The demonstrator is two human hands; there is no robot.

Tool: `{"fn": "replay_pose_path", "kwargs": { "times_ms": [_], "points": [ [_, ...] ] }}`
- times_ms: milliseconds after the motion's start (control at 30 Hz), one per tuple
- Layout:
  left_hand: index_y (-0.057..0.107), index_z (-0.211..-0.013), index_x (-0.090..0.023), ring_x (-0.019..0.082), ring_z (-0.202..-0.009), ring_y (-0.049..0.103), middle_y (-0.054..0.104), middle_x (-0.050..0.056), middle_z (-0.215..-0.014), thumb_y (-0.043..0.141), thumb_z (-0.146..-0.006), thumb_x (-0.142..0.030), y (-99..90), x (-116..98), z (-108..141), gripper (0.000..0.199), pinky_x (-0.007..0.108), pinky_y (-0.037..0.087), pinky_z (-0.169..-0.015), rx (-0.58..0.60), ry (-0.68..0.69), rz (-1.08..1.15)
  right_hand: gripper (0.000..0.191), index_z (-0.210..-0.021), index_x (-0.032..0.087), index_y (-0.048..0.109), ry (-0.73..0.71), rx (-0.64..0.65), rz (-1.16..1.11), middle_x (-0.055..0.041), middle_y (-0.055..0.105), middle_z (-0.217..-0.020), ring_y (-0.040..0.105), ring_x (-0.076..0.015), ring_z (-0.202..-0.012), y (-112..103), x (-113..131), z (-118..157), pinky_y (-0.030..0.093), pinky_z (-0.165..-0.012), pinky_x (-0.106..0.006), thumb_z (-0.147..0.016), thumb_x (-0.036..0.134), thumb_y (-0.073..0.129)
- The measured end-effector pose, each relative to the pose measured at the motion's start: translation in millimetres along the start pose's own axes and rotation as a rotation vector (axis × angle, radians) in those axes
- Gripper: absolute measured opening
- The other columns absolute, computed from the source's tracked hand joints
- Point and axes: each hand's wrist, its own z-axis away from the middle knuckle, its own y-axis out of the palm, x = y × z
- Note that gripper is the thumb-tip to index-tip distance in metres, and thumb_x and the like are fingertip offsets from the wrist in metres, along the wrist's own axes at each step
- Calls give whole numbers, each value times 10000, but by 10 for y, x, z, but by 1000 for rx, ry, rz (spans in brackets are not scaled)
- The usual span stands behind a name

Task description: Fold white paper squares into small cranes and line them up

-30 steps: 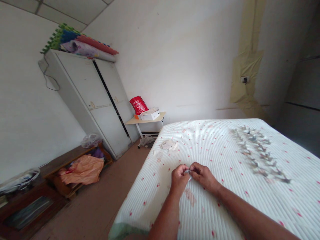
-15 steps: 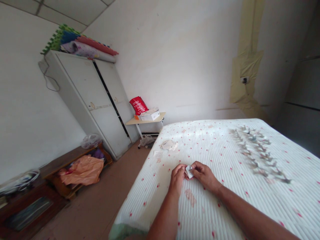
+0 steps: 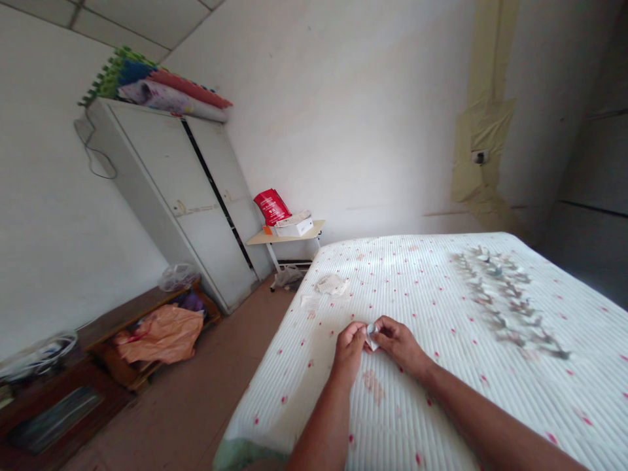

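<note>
Here, a small folded piece of paper (image 3: 373, 341) in both hands at once, low above the near part of the bed (image 3: 417, 281). Pinched on one side between thumb and fingers of the left hand (image 3: 349, 343), on the other between thumb and fingers of the right hand (image 3: 400, 341). Upper edge of the paper curved open; too small to make out each crease. Cannot tell whether touching the spotted cover beneath. Ahead and to the left, near the bed's edge, some loose sheets (image 3: 331, 284), lying flat. Over to the right, well apart from both hands, rows of little folded shapes (image 3: 515, 294), rather blurred. Past the bed, a small table (image 3: 262, 240) with a red bag (image 3: 271, 207) and a white box (image 3: 295, 227) on top. Farther left, a tall grey cupboard (image 3: 152, 157) under a rolled mat (image 3: 189, 104).
</note>
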Motion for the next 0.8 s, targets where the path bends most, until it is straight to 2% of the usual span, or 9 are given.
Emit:
{"fn": "replay_pose_path", "kwargs": {
  "times_ms": [333,467,667,800],
  "points": [
    [571,-753,-135,95,-525,480,506,-25,-568,515,-750,-448,-10,62,-20,318,204,390,-543,8,27,-31,135,-671,186,470,-28,-48,64,51,484,-560,476,-91,-526,4,-48,7,380,-523,-215,-751,285,514],
    [571,-730,-135,86,-514,477,526,-21,-583,544,-728,-430,-6,61,-24,297,197,382,-534,-1,17,-15,158,-669,185,485,-22,-37,13,42,518,-558,495,-98,-531,8,-28,3,388,-526,-221,-734,318,541],
    [583,-732,-128,78,-496,479,546,-19,-581,575,-703,-358,-2,23,-22,231,192,382,-520,-16,-12,20,251,-658,175,516,65,-2,-120,24,566,-560,531,-112,-535,-6,41,3,416,-544,-242,-687,406,611],
    [587,-715,-131,84,-504,499,568,-11,-587,605,-665,-349,5,-6,-13,225,194,391,-513,-20,-52,74,270,-674,163,551,71,45,-125,12,578,-566,534,-117,-547,-38,57,8,422,-561,-248,-705,429,592]
  ]
}}
